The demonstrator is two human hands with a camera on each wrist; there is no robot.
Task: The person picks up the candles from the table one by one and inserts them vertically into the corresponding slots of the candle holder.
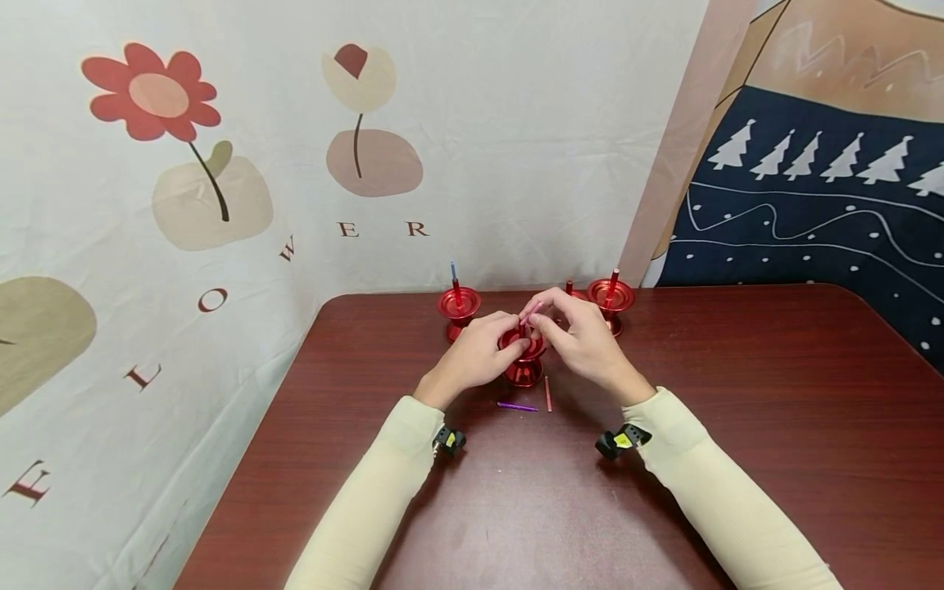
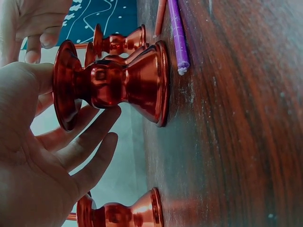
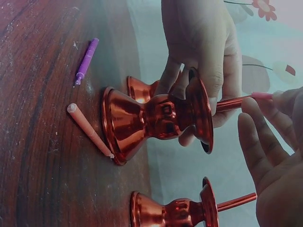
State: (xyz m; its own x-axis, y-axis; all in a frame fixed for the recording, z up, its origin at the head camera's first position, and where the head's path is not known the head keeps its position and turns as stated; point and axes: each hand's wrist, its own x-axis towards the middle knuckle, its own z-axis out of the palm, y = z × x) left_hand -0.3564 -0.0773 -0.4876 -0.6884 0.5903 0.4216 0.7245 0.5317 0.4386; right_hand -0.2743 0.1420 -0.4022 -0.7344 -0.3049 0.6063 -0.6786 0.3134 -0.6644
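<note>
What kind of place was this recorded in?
Probably an indoor room with a makeshift tabletop recording spot: a creased flower-print cloth and a navy tree-print cloth hang behind a reddish-brown wood-grain table.

Metallic red candle holders [image 1: 524, 374] on a reddish-brown, wood-grained table [image 1: 752, 352].
A pink candle [image 1: 533, 311], a blue candle [image 1: 453, 271], a purple candle [image 1: 518, 406] and a coral candle [image 1: 548, 395] add colour. Pale cream sleeves [image 1: 369, 500] meet black wrist cameras [image 1: 608, 445] marked in yellow-green, while an off-white backdrop [image 1: 516, 147] edged in dusty pink bears red and cream flowers and brown letters, and a navy cloth [image 1: 796, 221] topped in tan carries white trees, dots and wavy lines.
</note>
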